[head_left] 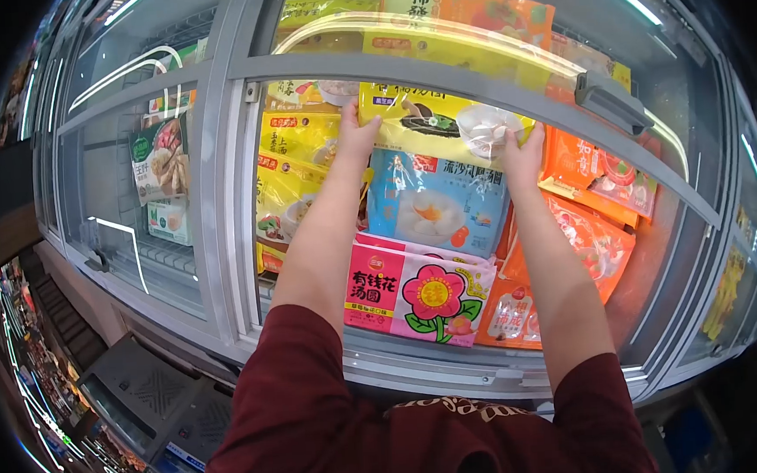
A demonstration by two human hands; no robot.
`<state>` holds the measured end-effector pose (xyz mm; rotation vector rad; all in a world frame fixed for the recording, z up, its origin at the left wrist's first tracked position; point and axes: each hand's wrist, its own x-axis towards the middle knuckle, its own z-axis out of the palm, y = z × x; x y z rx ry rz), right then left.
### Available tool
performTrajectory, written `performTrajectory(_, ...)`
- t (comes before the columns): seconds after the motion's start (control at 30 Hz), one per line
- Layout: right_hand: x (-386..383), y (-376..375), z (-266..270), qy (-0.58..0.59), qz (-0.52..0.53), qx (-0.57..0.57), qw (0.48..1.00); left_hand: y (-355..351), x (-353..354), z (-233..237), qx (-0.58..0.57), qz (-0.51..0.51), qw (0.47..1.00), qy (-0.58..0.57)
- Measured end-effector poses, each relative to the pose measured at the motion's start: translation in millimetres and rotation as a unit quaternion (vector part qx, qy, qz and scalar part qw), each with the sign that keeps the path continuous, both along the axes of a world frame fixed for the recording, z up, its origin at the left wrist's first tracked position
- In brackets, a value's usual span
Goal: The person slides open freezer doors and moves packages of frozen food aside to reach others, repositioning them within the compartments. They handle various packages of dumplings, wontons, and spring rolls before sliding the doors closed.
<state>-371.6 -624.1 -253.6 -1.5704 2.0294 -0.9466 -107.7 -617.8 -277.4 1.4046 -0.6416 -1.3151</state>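
Observation:
Both my arms reach into an open freezer. Between my hands is a yellow bag of frozen tangyuan (428,122), its front printed with white balls and a dark filling. My left hand (358,135) grips its left edge, thumb on the front. At the right edge my right hand (525,148) pinches the bag. The bag's top is partly behind the freezer's sliding door frame. Just below lies a blue tangyuan bag (439,200), and nearer to me a pink bag with a flower print (421,288).
Yellow bags (294,198) are stacked left of my arms, orange bags (587,241) on the right. A grey door frame (438,70) with a handle (610,101) crosses above my hands. Behind the left glass stands a green-and-white bag (162,161). The freezer's metal front edge (438,367) runs beneath my forearms.

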Motion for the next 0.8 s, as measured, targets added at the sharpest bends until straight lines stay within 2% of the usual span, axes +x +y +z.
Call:
performTrajectory(0.1,1.4,-15.3,13.5,-0.054,-0.008,0.034,0.998,-17.1,-3.5,9.0,-0.061,0.009,0.996,0.062)
performTrajectory(0.17,0.0,-20.2,18.1,-0.087,-0.021,0.086,0.992,-16.5,-8.3,10.2,-0.022,-0.004,0.998,-0.063)
performTrajectory(0.2,1.1,-19.4,16.4,-0.058,-0.015,0.069,0.996,-17.6,-10.5,11.1,-0.005,-0.011,0.992,-0.124)
performTrajectory(0.27,3.0,-20.4,14.5,0.002,-0.002,0.029,1.0,-14.8,-13.8,15.0,0.006,-0.009,0.984,-0.179)
performTrajectory(0.3,3.5,-19.6,17.8,0.006,0.0,0.06,0.998,-10.8,-14.3,15.4,0.014,-0.008,0.978,-0.207)
performTrajectory(0.4,2.4,-13.7,23.4,0.012,0.001,0.122,0.992,-10.8,-1.3,-2.7,0.003,-0.026,0.988,-0.155)
performTrajectory(0.5,2.4,-11.4,17.9,0.003,0.005,0.131,0.991,-1.3,2.1,-5.1,0.006,-0.054,0.969,-0.242)
performTrajectory(0.6,6.3,-11.5,19.7,-0.005,-0.006,0.175,0.985,-0.1,-5.0,0.3,0.047,-0.063,0.924,-0.374)
performTrajectory(0.67,11.9,-11.4,28.0,-0.011,-0.019,0.205,0.978,3.7,-13.4,3.9,0.08,-0.02,0.902,-0.424)
performTrajectory(0.7,15.7,-3.3,29.3,0.055,0.007,0.14,0.989,9.0,-16.8,5.3,0.098,0.002,0.888,-0.449)
performTrajectory(0.77,22.2,29.1,26.8,0.183,0.06,0.009,0.981,28.7,-22.7,11.0,0.114,-0.057,0.843,-0.522)
performTrajectory(0.8,21.8,43.7,28.9,0.206,0.123,0.003,0.971,39.9,-24.8,12.8,0.124,-0.087,0.817,-0.556)
